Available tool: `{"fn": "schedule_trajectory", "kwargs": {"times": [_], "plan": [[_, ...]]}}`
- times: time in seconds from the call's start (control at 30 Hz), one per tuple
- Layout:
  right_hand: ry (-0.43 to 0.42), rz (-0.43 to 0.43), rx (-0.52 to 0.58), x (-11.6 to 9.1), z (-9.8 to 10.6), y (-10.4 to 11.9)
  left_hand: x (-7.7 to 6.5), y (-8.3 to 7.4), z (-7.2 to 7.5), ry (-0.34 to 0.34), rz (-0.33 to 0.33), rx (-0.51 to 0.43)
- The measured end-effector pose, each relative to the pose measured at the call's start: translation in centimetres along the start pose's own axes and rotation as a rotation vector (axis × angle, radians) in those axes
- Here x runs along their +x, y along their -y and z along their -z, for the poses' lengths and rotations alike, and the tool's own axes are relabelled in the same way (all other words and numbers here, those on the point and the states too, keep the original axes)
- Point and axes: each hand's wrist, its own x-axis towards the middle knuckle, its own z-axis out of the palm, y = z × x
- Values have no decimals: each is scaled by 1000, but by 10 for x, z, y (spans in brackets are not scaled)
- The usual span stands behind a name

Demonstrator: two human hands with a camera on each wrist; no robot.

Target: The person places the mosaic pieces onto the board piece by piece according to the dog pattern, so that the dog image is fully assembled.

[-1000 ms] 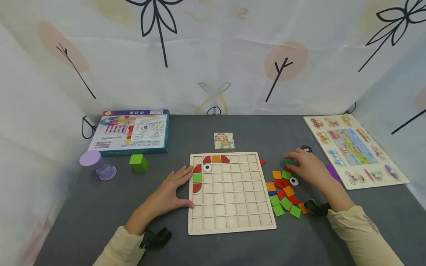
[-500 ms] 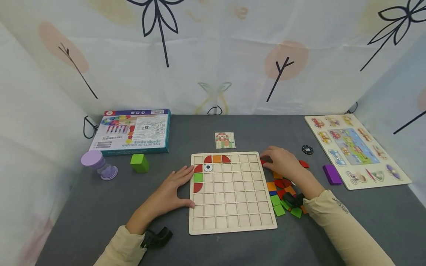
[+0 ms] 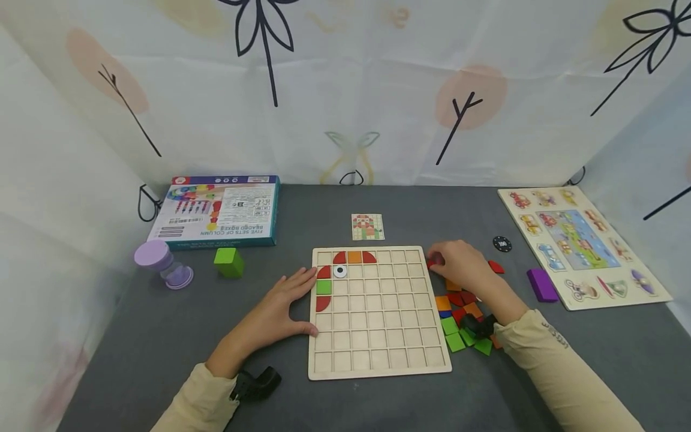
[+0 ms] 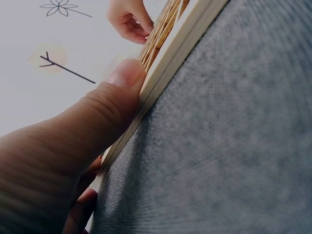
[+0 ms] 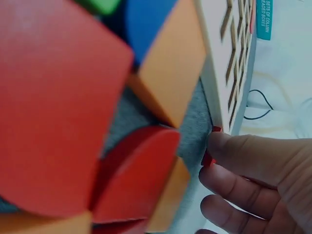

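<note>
A wooden grid board (image 3: 378, 321) lies flat on the grey table. Red quarter-round tiles, an orange square (image 3: 354, 257), a green square (image 3: 324, 287) and a round eye tile (image 3: 340, 271) fill cells at its upper left. My left hand (image 3: 278, 309) rests at the board's left edge, fingers spread, its thumb touching the rim in the left wrist view. Beside the right edge, my right hand (image 3: 461, 264) pinches a small red tile (image 5: 208, 159) between thumb and forefinger. Its fingers hide much of that tile.
Loose red, orange, green and blue tiles (image 3: 454, 342) lie right of the board. A pattern card (image 3: 367, 227) sits behind it. Further off are a box (image 3: 216, 210), green cube (image 3: 229, 263), purple hourglass-shaped toy (image 3: 164, 264), purple block (image 3: 542, 285), black disc (image 3: 502, 243) and picture puzzle (image 3: 583, 246).
My right hand has left the upper part of the tile pile and moved left to the board's right edge, taking hold of a red tile there. My left hand has stayed put.
</note>
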Motion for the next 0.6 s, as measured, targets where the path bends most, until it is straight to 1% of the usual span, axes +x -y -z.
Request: {"fn": "schedule_trajectory", "kwargs": {"times": [0.13, 0.27, 0.43, 0.6], "plan": [[-28, 17, -31, 1, 5, 7, 0, 1, -1, -6, 0, 13], [-22, 47, -50, 6, 8, 24, 1, 0, -1, 3, 13, 5], [-11, 107, -3, 14, 7, 54, 1, -1, 0, 19, 13, 0], [11, 186, 13, 25, -3, 90, 1, -2, 1, 18, 20, -2]]}}
